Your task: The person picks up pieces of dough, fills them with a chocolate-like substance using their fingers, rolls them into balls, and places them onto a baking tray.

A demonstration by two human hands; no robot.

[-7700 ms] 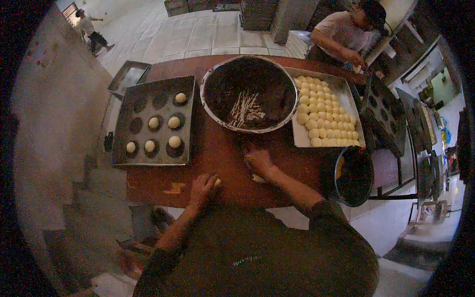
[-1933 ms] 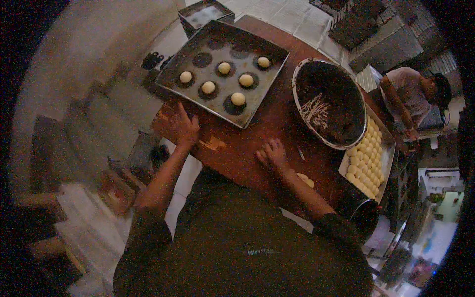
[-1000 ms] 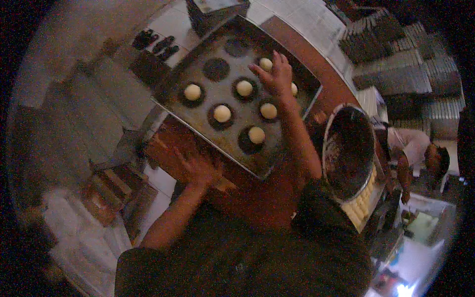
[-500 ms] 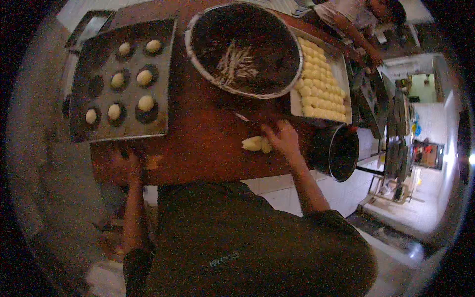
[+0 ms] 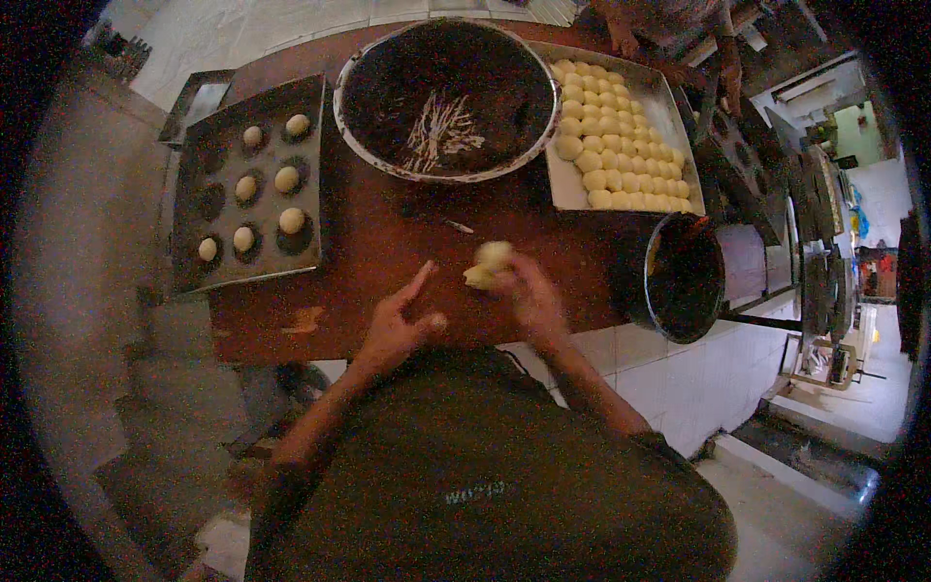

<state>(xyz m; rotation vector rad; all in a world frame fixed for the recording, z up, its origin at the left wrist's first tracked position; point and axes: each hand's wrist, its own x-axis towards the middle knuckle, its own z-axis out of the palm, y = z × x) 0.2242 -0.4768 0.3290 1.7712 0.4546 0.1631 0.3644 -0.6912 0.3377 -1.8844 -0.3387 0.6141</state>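
Pale dough pieces [image 5: 493, 258] are at the middle of the brown table, one rounded and one flatter. My right hand [image 5: 533, 303], slightly blurred, has its fingers closed on them from the right; whether they are off the table I cannot tell. To their left is my left hand [image 5: 400, 320], empty, its thumb apart from the stretched fingers. A dark baking tray [image 5: 254, 273] with round hollows lies at the left, holding several dough balls. Behind the hands stands a wide round basin [image 5: 341, 107] with dark contents and a cluster of pale thin sticks [image 5: 441, 131].
A pale tray [image 5: 662, 97] packed with rows of dough balls sits right of the basin. A black bucket [image 5: 685, 281] stands by the table's right edge. A small thin object [image 5: 459, 227] lies before the basin. Another person's arm [image 5: 729, 63] is at the far right, beside dark trays.
My left hand has come from the table's left front corner to the middle, near the dough. My right hand has moved slightly left and closed on the dough pieces. The view has shifted.
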